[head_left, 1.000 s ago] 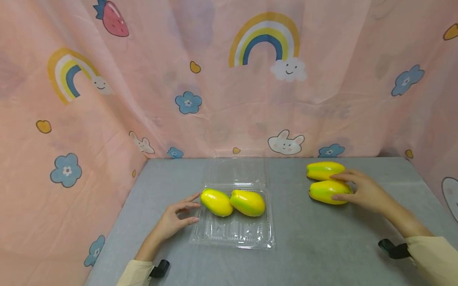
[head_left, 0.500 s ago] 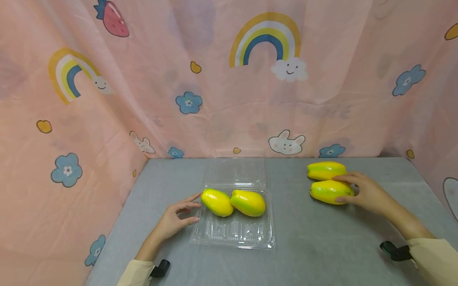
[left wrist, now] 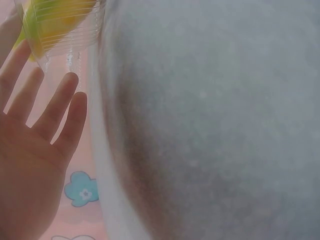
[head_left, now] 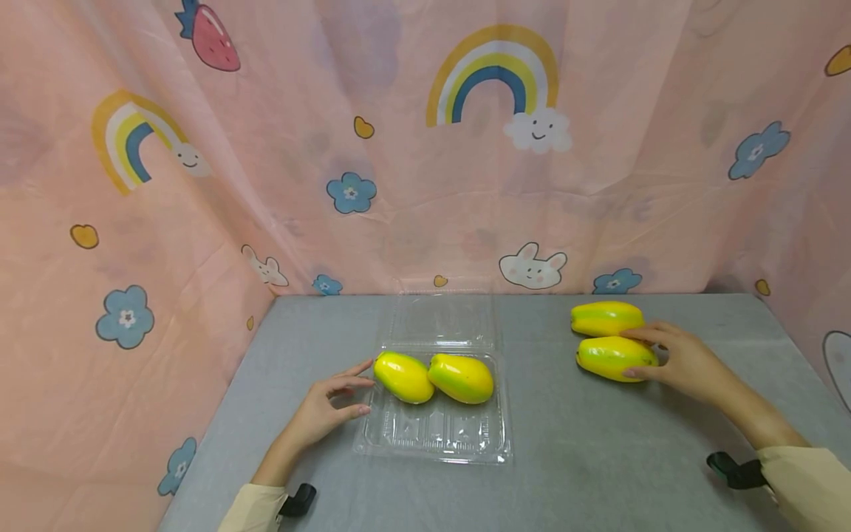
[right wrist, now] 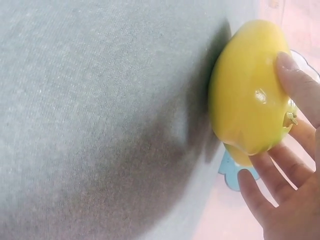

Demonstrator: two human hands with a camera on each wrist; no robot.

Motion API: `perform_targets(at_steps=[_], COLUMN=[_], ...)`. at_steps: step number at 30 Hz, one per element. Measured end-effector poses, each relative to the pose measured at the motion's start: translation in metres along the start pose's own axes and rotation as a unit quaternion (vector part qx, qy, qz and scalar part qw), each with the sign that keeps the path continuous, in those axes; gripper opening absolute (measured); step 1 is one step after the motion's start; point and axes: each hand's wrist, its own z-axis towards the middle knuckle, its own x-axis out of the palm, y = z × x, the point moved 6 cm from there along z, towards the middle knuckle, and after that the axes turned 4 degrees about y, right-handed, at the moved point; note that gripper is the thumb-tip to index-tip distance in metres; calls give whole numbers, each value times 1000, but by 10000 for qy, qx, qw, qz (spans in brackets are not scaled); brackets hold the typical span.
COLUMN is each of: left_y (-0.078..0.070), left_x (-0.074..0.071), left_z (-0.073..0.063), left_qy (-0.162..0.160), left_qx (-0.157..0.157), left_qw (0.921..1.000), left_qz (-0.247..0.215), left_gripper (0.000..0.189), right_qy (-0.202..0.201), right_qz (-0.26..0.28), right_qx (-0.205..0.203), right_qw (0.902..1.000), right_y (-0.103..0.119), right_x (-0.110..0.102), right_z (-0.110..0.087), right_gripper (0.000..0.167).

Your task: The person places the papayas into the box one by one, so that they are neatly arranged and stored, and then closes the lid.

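Note:
My right hand (head_left: 685, 362) grips the right end of the nearer yellow-green papaya (head_left: 608, 358), thumb on its near side and fingers on its far side. The right wrist view shows the thumb (right wrist: 300, 85) against the papaya (right wrist: 250, 90), by its stem end. Right behind it lies a second papaya (head_left: 601, 318). Fingers spread and relaxed, my left hand (head_left: 326, 406) rests at the left edge of a clear plastic clamshell box (head_left: 435, 452). Two more papayas, a left one (head_left: 403, 378) and a right one (head_left: 462, 378), lie side by side in the box's back half.
The box's clear lid (head_left: 439, 318) is folded back toward the curtain. A grey table (head_left: 565, 458) carries everything. Pink patterned curtain (head_left: 399, 162) hangs behind and at both sides. Both wrists wear dark camera mounts, the left one (head_left: 297, 501) low over the table.
The right thumb and fingers have shifted slightly to the right along the nearer papaya. The left hand, the box and the papayas stay in place.

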Motion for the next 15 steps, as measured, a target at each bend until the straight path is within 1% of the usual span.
perform_targets(at_steps=[9,15], left_y=[0,0], left_x=[0,0], left_z=[0,0], left_qy=[0,-15], left_qx=[24,14], left_qw=[10000,10000], left_qz=[15,1], left_gripper=[43,43], right_qy=[29,-211], right_qz=[-12,-119], right_qx=[117,-115], right_qw=[9999,9996], right_y=[2,11], right_x=[-1,-3], right_z=[-1,-3], right_gripper=[80,76])
